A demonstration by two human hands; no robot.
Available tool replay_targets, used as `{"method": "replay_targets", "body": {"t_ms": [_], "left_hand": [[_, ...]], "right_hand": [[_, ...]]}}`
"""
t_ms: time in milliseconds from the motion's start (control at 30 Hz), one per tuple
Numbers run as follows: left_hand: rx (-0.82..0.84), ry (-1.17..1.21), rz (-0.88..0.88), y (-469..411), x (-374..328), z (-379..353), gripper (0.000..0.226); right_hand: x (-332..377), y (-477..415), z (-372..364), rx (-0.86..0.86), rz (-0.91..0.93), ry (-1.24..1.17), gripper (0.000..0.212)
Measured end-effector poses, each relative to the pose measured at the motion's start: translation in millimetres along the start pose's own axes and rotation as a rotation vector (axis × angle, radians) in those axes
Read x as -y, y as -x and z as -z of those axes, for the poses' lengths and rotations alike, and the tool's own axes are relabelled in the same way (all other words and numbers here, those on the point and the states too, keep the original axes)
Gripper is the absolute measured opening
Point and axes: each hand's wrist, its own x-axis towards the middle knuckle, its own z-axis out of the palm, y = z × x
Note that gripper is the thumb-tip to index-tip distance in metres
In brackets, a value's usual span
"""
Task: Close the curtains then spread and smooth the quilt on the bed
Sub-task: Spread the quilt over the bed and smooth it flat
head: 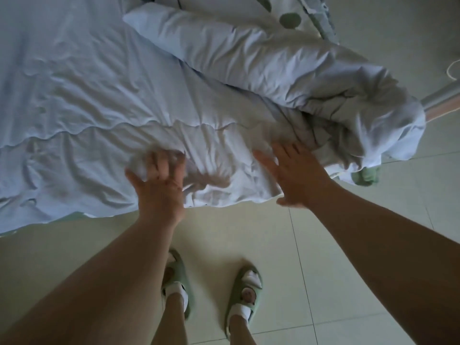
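A pale blue quilt (94,100) lies wrinkled over the bed, flat on the left and rolled into a thick bundle (286,70) running toward the right corner. My left hand (159,180) rests on the quilt near its front edge, fingers blurred and bunching a fold of fabric. My right hand (296,175) lies flat with fingers apart on the quilt beside the bundled end. No curtains are in view.
A pillow or sheet with green dots (278,13) lies at the bed's head. A metal bed rail (440,98) sticks out at the right. My feet in green slippers (244,292) stand on the tiled floor (348,245) close to the bed.
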Motion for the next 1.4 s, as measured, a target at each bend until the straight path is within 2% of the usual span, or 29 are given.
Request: {"method": "replay_targets", "body": {"t_ms": [67,133,200,267,400,500,567,700,800,900,967,1033,1100,1133,1167,1233,1400], "left_hand": [[-0.091,0.024,0.002,-11,11,-3,0.070],[-0.196,0.002,-0.081,-20,20,-7,0.045],[-0.185,0.037,-0.154,-21,29,-13,0.024],[-0.135,0.054,-0.192,-13,33,-10,0.015],[-0.034,0.111,-0.223,6,38,-10,0.016],[0.205,0.205,-0.110,15,34,-1,0.037],[0.313,0.301,-0.051,25,31,15,0.035],[0.242,0.501,-0.078,36,29,62,0.032],[0.168,0.695,-0.067,41,28,106,0.035],[0.114,0.833,-0.079,53,29,156,0.032],[0.094,0.896,-0.077,62,29,188,0.028],[0.066,0.955,-0.084,73,32,219,0.024],[0.040,0.986,-0.117,85,36,245,0.020],[0.030,0.987,-0.137,92,38,255,0.019],[0.008,0.987,-0.163,99,40,268,0.018],[-0.025,1.001,-0.188,112,43,285,0.017],[-0.042,1.023,-0.247,143,26,323,0.017]], "right_hand": [[9,-6,-9,-0.055,-0.055,-0.010,0.102],[15,-12,-14,-0.151,-0.067,-0.011,0.073],[18,-15,-9,-0.123,-0.104,-0.054,0.042],[15,-13,-3,-0.026,-0.119,-0.134,0.025],[14,4,10,0.065,-0.107,-0.190,0.030],[15,16,12,0.210,-0.136,-0.358,0.042],[14,28,19,0.207,-0.182,-0.503,0.043],[6,55,52,0.129,-0.323,-0.758,0.040],[-4,73,96,0.134,-0.419,-0.811,0.037],[-14,96,141,0.037,-0.512,-0.852,0.036],[-16,113,166,-0.108,-0.428,-0.794,0.029],[-17,132,194,-0.005,-0.364,-0.753,0.021],[-22,150,214,-0.045,-0.367,-0.760,0.024],[-22,158,227,-0.060,-0.383,-0.842,0.023],[-27,167,245,-0.170,-0.452,-0.925,0.027],[-29,185,258,-0.137,-0.551,-0.987,0.035],[-58,231,274,-0.117,-0.541,-0.989,0.032]]}}
